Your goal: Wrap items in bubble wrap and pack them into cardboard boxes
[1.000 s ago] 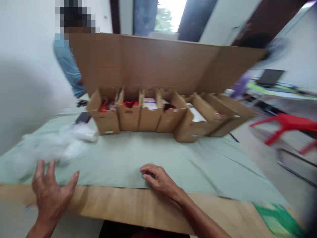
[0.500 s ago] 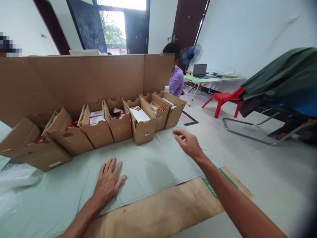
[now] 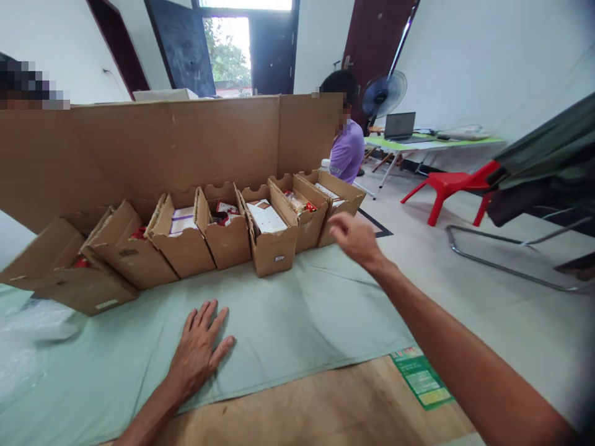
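Open-topped bins (image 3: 274, 254) stand toward the table's (image 3: 297, 402) far edge, presumably for easy reach, the empty left hand (image 3: 199, 344) flat nearer the front edge, the right hand (image 3: 359, 240) curled, its grip unclear.

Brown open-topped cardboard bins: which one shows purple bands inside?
The third brown cardboard bin from the left: its white contents carry purple bands, not visible in the others.
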A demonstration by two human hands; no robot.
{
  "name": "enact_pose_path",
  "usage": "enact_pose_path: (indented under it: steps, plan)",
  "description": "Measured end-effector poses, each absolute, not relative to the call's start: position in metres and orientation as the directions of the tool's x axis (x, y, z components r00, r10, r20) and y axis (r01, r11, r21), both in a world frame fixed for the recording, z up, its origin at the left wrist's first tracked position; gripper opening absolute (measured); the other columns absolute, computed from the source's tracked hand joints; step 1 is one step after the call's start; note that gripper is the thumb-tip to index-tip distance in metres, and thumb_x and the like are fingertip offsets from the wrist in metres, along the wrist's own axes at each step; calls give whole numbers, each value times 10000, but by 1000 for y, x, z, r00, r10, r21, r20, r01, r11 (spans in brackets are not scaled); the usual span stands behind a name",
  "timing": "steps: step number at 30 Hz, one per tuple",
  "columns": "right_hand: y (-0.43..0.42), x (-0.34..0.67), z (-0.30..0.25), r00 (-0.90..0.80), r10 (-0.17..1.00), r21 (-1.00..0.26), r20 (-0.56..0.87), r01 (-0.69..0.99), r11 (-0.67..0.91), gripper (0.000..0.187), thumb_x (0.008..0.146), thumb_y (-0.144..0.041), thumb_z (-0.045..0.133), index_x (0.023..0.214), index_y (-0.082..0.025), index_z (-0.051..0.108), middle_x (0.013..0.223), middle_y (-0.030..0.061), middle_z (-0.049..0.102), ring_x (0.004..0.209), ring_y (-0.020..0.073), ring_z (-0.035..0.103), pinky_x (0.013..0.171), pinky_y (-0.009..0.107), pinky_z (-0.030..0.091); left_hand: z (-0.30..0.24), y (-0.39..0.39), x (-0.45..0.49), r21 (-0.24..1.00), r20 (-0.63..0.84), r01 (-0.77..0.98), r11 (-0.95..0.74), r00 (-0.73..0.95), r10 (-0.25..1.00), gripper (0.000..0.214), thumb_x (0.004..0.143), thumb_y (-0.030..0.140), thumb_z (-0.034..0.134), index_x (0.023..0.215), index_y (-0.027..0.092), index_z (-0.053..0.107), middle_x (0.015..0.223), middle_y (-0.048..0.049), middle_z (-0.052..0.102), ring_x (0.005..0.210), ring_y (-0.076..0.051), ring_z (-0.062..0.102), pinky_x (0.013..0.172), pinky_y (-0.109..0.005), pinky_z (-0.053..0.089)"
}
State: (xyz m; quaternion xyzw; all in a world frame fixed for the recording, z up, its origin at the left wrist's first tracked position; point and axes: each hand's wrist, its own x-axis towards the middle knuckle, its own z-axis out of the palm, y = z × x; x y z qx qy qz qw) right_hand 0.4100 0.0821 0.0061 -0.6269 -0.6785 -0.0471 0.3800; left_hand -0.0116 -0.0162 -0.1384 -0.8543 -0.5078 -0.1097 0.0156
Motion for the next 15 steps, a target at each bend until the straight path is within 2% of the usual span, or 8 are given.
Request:
enact_pose_path:
  steps: [2,4,10,13,15]
  plan:
    - [71,378,-16,-76,884,-429,462,853,298,174,752,-147,714,884,-253,755,820,3,776,723,188,700,697,288,518,-138,-16,-11,93,205,872,-481,456,866,578,998,513,454,1491,224,536,1604,-165,443,1502,-345,386,1207,-599,320]
    - [71,346,-34,-158,909,-457,385,823,337,248,683,-164,778,898,-287,769,866,-22,790,771,192,722,704,274,532,-138,-16,-11,92,210,875,-475,450,868,569,996,507,459,1484,227,545,1601,-162,448,1500,-343,390,1209,-594,317]
    - [104,301,-44,-107,928,-500,358,817,287,297,742,-132,705,1000,-262,769,942,26,807,833,232,735,716,317,544,-137,-16,-12,99,210,870,-482,456,865,551,1007,486,438,1476,221,556,1594,-154,461,1494,-338,401,1211,-590,317]
    - [93,309,-36,-107,919,-490,380,819,298,217,781,-177,683,956,-270,772,893,4,805,791,218,731,716,317,552,-139,-16,-13,110,217,869,-483,453,865,543,1011,489,430,1467,227,565,1592,-147,467,1496,-329,399,1210,-582,321]
    - [77,328,-23,-80,902,-472,423,831,295,185,846,-228,624,951,-271,769,926,11,802,834,221,729,780,340,559,-142,-17,-13,120,233,869,-480,446,864,537,1008,494,437,1461,239,572,1592,-137,471,1499,-321,396,1215,-572,315]
